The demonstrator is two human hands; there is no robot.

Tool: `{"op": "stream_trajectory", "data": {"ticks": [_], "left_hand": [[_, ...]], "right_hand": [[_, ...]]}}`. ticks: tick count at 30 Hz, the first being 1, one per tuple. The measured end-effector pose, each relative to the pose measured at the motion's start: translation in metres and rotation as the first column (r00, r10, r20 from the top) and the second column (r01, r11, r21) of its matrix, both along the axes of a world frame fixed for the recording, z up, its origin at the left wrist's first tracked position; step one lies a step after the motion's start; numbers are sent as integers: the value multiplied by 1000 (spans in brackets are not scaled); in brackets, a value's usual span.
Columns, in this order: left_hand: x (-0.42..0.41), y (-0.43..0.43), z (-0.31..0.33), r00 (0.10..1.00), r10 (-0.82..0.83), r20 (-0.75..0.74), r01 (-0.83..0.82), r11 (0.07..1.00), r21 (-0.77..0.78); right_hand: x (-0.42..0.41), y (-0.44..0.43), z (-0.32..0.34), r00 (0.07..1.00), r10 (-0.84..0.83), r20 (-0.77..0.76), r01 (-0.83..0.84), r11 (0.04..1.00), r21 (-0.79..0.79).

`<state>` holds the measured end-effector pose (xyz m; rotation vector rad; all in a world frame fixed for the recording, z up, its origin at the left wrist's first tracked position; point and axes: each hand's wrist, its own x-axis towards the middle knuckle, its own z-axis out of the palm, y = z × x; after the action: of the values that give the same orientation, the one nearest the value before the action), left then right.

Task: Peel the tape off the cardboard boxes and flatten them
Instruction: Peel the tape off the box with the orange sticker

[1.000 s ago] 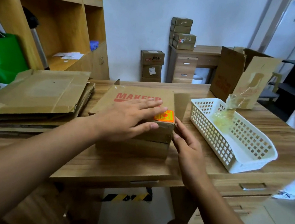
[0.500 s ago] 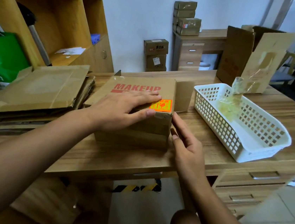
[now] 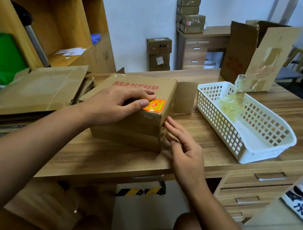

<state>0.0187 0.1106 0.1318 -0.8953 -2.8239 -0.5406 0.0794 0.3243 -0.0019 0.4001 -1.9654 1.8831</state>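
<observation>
A closed brown cardboard box [image 3: 126,129] with red "MAKEUP" lettering and an orange sticker [image 3: 154,105] stands near the front edge of the wooden desk [image 3: 104,158]. My left hand [image 3: 114,105] lies flat on its top, thumb beside the sticker. My right hand [image 3: 184,149] is open at the box's near right corner, fingertips touching the side. Whether tape runs under the fingertips is unclear. One flap of the box sticks out at its right rear.
A pile of flattened cardboard [image 3: 34,90] lies at the left. A white plastic basket [image 3: 245,142] holding crumpled clear tape [image 3: 233,101] sits at the right. Behind it stands a tall opened box [image 3: 255,55]. Shelves and a green bag [image 3: 0,59] are far left.
My left hand's fingers have drawn back a little on the box top, toward the sticker. My right hand stays at the box's right corner. The camera view has shifted slightly.
</observation>
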Motion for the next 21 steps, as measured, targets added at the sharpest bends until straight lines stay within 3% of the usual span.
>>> {"op": "stream_trajectory", "data": {"ticks": [7,11,14,17,21], "left_hand": [[4,14,0,997,46,65,-48,998,29],[-2,13,2,995,62,84,-73,989,133],[-3,9,3,989,71,132,-90,986,140],[-1,7,3,986,89,139,-89,996,0],[1,9,1,991,70,118,-65,997,-46]], "right_hand": [[8,-6,2,994,104,-35,-98,984,146],[13,-10,6,981,193,-33,-182,962,201],[5,-9,9,982,191,-9,-188,972,144],[-9,-4,10,990,132,42,-134,991,27],[-27,-4,14,998,41,49,-35,992,-124]]}}
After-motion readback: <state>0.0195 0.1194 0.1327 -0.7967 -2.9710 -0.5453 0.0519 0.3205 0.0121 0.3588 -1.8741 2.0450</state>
